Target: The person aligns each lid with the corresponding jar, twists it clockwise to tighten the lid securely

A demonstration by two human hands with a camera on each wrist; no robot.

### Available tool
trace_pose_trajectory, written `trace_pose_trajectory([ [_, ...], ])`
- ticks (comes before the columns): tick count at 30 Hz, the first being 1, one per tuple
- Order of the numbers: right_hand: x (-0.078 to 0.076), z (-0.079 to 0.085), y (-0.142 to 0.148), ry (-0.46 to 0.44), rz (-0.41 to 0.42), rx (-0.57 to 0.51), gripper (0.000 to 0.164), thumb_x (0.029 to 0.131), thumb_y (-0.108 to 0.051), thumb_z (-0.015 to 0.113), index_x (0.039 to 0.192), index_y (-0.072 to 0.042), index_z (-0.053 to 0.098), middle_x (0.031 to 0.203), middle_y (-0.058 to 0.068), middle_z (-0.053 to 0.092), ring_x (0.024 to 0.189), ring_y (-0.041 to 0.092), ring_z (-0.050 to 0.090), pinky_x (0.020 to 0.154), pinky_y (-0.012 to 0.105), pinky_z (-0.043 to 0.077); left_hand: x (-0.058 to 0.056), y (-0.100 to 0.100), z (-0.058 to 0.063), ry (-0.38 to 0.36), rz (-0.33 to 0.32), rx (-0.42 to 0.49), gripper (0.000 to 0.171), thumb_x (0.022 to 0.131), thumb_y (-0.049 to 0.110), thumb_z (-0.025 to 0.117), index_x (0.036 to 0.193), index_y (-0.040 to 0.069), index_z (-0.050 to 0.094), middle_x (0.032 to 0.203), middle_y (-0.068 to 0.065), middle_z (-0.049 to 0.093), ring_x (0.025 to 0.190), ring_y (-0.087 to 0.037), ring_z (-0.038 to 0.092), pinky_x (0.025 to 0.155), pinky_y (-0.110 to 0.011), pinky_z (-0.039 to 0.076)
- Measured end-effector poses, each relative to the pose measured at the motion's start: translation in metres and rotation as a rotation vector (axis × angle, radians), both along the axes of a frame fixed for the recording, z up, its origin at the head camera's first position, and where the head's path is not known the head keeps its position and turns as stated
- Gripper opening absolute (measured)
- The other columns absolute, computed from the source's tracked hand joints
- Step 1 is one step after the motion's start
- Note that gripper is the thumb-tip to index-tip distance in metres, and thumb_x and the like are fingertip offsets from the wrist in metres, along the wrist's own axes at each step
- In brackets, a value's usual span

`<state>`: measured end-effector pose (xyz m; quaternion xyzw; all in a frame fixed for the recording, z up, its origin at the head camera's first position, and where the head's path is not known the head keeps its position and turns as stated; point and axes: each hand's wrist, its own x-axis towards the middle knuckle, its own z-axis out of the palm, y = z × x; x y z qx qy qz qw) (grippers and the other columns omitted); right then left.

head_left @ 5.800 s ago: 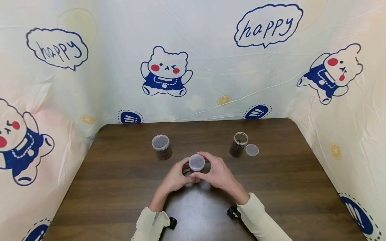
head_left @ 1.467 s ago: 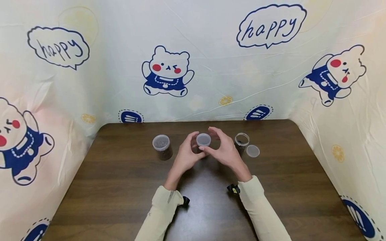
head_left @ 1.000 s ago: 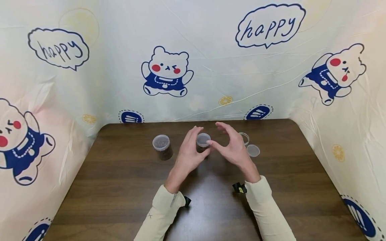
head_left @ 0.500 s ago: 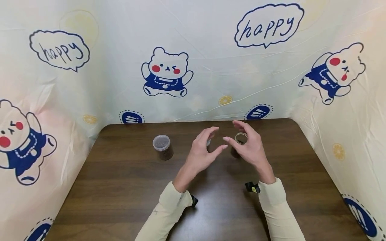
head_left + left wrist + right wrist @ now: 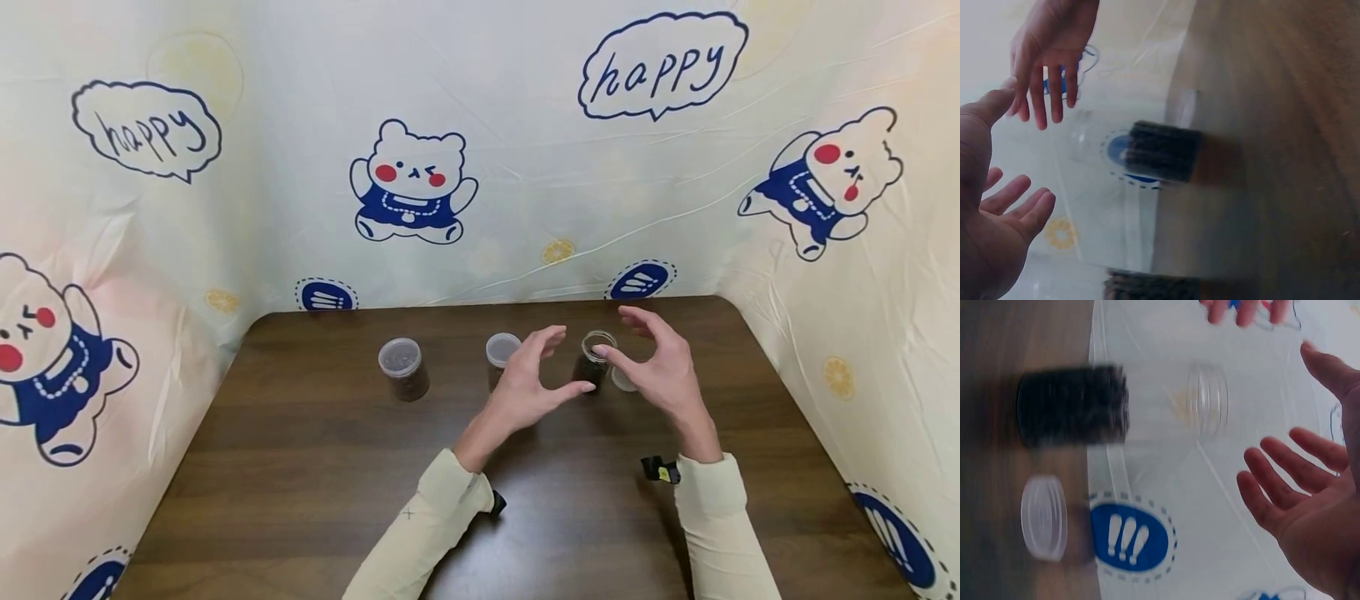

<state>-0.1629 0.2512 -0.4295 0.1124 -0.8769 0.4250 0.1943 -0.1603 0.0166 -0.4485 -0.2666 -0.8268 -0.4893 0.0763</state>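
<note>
1. Left hand [image 5: 525, 387] and right hand [image 5: 666, 367]: spread wide, both unloaded.
2. Open jar [image 5: 587, 375]: upright between them, at 1 o'clock.
3. Change: hands have left the capped jar [image 5: 500, 353]; work apparently shifts here.

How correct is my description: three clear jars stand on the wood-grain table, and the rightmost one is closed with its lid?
Only the closing is wrong: the right wrist view shows the rightmost screw-top jar open, with a translucent lid lying beside it on the wood-grain table. The rest of your description holds.
</note>
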Motion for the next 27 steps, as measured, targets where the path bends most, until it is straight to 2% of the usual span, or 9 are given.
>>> trace_pose_trajectory([
  [4, -0.002, -0.003, 0.02, -0.082, 0.007, 0.032, 0.069, 0.085, -0.029, 0.091, 0.143, -0.009, 0.06, 0.137, 0.019, 0.068, 0.126, 0.039, 0.064, 0.109, 0.057, 0.051, -0.001, 0.008, -0.01, -0.031, -0.003, -0.014, 0.086, 0.084, 0.036, 0.091, 0.152, 0.011, 0.046, 0.146, -0.01, 0.059, 0.136, -0.025, 0.06, 0.113, -0.034, 0.053],
  [8, -0.003, -0.006, 0.036, -0.207, 0.029, 0.064, 0.074, 0.086, -0.036, 0.089, 0.147, -0.008, 0.057, 0.143, 0.023, 0.063, 0.129, 0.045, 0.06, 0.108, 0.065, 0.049, -0.003, 0.016, -0.021, -0.049, 0.006, -0.049, 0.085, 0.085, 0.04, 0.089, 0.152, 0.01, 0.047, 0.145, -0.01, 0.06, 0.135, -0.025, 0.06, 0.112, -0.033, 0.053],
  [12, -0.006, -0.012, 0.045, -0.334, 0.041, 0.115, 0.084, 0.086, -0.049, 0.086, 0.151, -0.009, 0.051, 0.152, 0.024, 0.056, 0.134, 0.05, 0.056, 0.107, 0.068, 0.049, -0.009, 0.024, -0.032, -0.092, 0.018, -0.094, 0.088, 0.084, 0.046, 0.089, 0.153, 0.012, 0.045, 0.148, -0.012, 0.058, 0.137, -0.025, 0.058, 0.115, -0.038, 0.051],
  [16, -0.013, -0.022, 0.049, -0.408, 0.053, 0.189, 0.092, 0.085, -0.054, 0.085, 0.153, -0.004, 0.048, 0.155, 0.026, 0.051, 0.135, 0.051, 0.053, 0.109, 0.068, 0.048, -0.015, 0.033, -0.042, -0.16, 0.055, -0.138, 0.092, 0.084, 0.051, 0.087, 0.156, 0.015, 0.042, 0.152, -0.009, 0.054, 0.142, -0.022, 0.054, 0.118, -0.041, 0.047],
  [22, -0.022, -0.042, 0.053, -0.473, 0.065, 0.306, 0.09, 0.087, -0.045, 0.086, 0.151, 0.004, 0.047, 0.15, 0.032, 0.049, 0.132, 0.05, 0.05, 0.108, 0.068, 0.046, -0.025, 0.045, -0.053, -0.25, 0.11, -0.096, 0.095, 0.085, 0.051, 0.087, 0.159, 0.016, 0.039, 0.157, -0.008, 0.051, 0.146, -0.027, 0.051, 0.119, -0.047, 0.046],
  [27, -0.027, -0.059, 0.054, -0.492, 0.081, 0.345, 0.085, 0.086, -0.037, 0.086, 0.148, 0.008, 0.049, 0.145, 0.035, 0.05, 0.126, 0.048, 0.05, 0.105, 0.066, 0.049, -0.033, 0.055, -0.062, -0.273, 0.12, -0.064, 0.096, 0.082, 0.046, 0.091, 0.159, 0.021, 0.04, 0.157, -0.004, 0.053, 0.145, -0.023, 0.052, 0.119, -0.045, 0.047],
])
